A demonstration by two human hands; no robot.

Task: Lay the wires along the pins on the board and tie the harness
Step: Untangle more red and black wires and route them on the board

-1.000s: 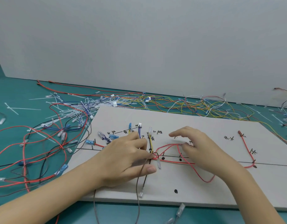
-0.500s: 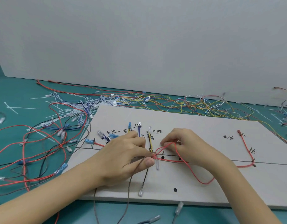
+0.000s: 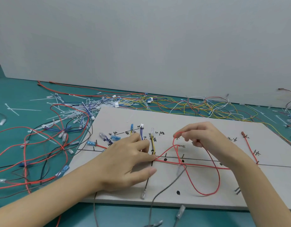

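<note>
A grey harness board (image 3: 198,118) with drawn lines, labels and small pins lies in front of me. My left hand (image 3: 125,161) pinches the wire bundle at a pin near the board's middle, beside a yellow and black wire (image 3: 152,145). My right hand (image 3: 205,136) is raised a little above the board and pinches a red wire (image 3: 207,193), which loops down toward the front edge and back to the bundle. A grey wire (image 3: 167,185) runs off the board's front edge. Another red wire (image 3: 249,147) lies along pins at the right.
Tangled red, black and blue wires (image 3: 35,153) cover the green table at the left. White cable ties (image 3: 72,112) are heaped behind them. Yellow, white and red wires (image 3: 190,105) lie along the back of the board. Loose terminals (image 3: 180,212) lie past the front edge.
My right hand has lifted from the board and moved right, pulling the red wire up into a taller loop. My left hand has stayed at the bundle.
</note>
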